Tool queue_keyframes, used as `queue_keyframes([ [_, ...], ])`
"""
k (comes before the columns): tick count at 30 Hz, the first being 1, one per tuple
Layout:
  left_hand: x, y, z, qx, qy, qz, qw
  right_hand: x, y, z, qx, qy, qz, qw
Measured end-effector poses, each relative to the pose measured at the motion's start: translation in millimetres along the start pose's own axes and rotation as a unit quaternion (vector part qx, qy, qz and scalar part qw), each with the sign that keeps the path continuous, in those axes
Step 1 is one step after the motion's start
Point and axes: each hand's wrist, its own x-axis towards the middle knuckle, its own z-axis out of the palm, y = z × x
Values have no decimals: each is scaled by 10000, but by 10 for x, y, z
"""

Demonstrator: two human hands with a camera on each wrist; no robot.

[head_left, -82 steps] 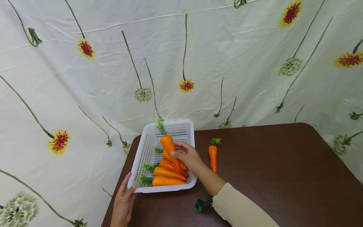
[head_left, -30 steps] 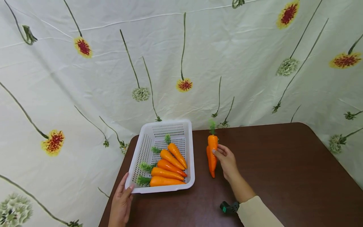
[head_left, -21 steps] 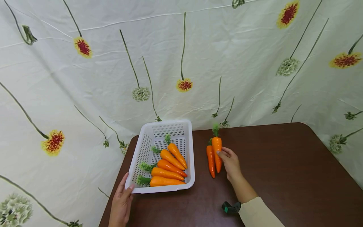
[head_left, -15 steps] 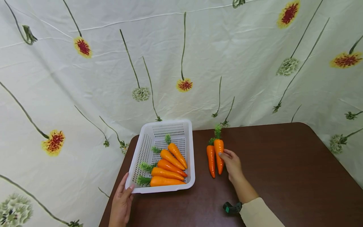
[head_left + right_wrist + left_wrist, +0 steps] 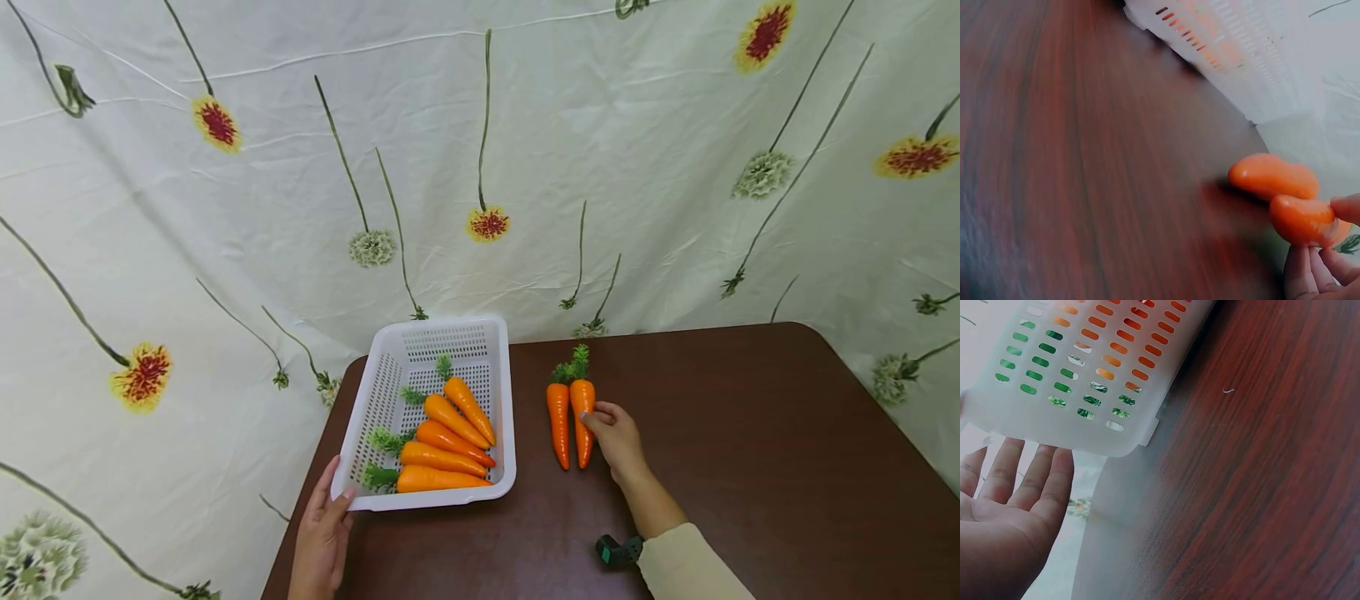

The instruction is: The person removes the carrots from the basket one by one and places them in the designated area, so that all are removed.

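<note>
Head | R grip [image 5: 617, 437] pinching pt-hidden carrot [image 5: 581, 398] | L grip [image 5: 322, 537] pinching basket [image 5: 420, 502] | sleeve [image 5: 693, 562] cropped

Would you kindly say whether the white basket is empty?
The white basket is partly filled: five carrots lie inside, leaving some space uncovered.

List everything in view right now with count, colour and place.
Basket: 1, white, at the table's left end
Basket carrots: 5, orange with green tops, inside the basket
Loose carrot: 1, orange with green top, on the table right of the basket
Held carrot: 1, orange with green top, just right of the loose carrot
Table: 1, dark brown, below the basket
Floral cloth: 1, whitish, behind the table
Wrist device: 1, black, at the right wrist
Sleeve: 1, beige, right arm
Left hand: 1, gripping the basket's near left corner
Right hand: 1, pinching the held carrot
</note>
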Motion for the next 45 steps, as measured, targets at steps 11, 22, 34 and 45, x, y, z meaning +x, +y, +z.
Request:
queue_keyframes([
  [11,-11,-3,0,-80,-3,85,9999,14,-2,-14,-1062,-106,-11,9943],
  [22,-13,5,-2,-36,-2,35,10000,29,16,-51,-1087,-213,-54,9938],
  [34,-15,12,-1,-41,-6,27,10000,36,42,-50,-1186,-141,17,9928],
  [45,-13,-1,-15,-31,-34,107,9999,19,25,-71,-1071,-100,-31,9942],
])
